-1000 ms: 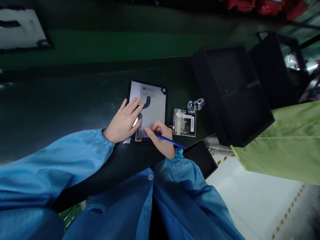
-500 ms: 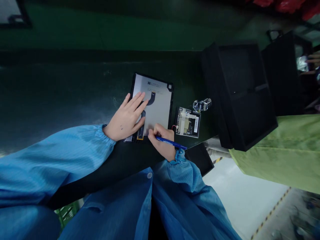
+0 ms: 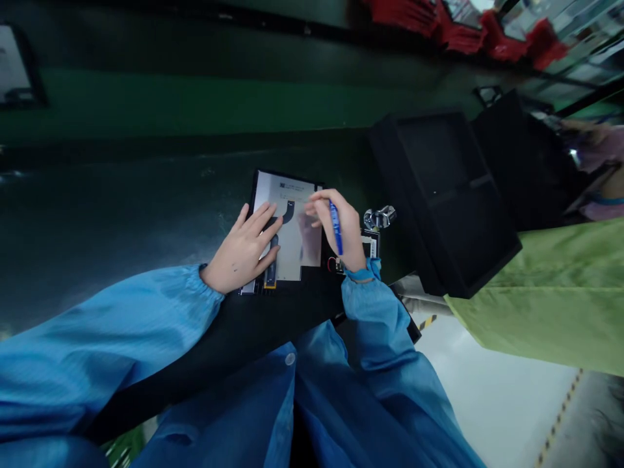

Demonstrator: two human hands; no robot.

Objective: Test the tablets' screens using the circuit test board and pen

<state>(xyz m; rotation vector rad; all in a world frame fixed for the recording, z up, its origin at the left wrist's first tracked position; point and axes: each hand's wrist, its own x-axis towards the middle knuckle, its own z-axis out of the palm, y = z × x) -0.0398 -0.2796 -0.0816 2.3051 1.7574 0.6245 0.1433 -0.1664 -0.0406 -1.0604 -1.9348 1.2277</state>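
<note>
Centre of frame: the left hand (image 3: 246, 250) lies open and flat, fingers spread on the pale panel (image 3: 294, 250), pinning it to the dark bench (image 3: 146, 201). The right hand (image 3: 341, 227), raised over the panel's right edge, is closed round a blue pen (image 3: 335, 229). I judge that a steady flat press, with fingers kept off the dark flex cable (image 3: 289, 210), serves best. The printed label (image 3: 292, 187) at the panel's top is unreadable, possibly with a code square.

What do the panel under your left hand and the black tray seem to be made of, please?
Panel: pale grey, matte sheet in a black frame, perhaps metal or film; no glare. Tray: matte black with thick, blunt walls, probably foam or moulded plastic.
</note>
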